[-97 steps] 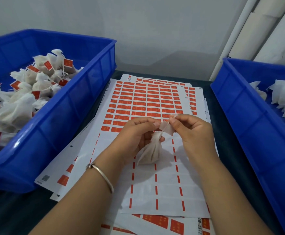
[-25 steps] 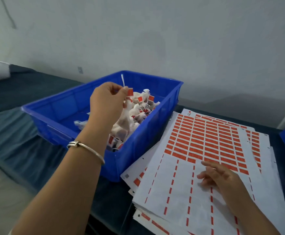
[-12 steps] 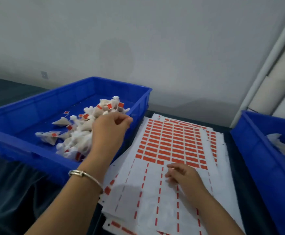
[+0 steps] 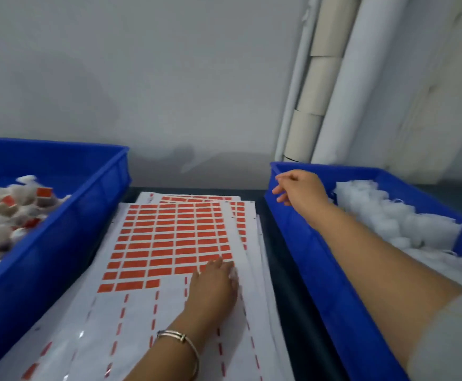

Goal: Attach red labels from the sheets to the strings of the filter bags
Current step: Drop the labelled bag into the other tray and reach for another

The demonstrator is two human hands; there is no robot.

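Left hand is lying flat, fingers relaxed, on the label sheet. Right hand, fingers loosely spread and holding nothing, is hovering over the right bin of unlabelled filter bags.

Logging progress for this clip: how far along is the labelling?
Done: labelled bags fill the left bin. In hand: nothing; left hand rests on the label sheet, right hand reaches over the right bin. Left: unlabelled bags, many labels.

L hand off left bin onto label sheet, R hand now over right bin
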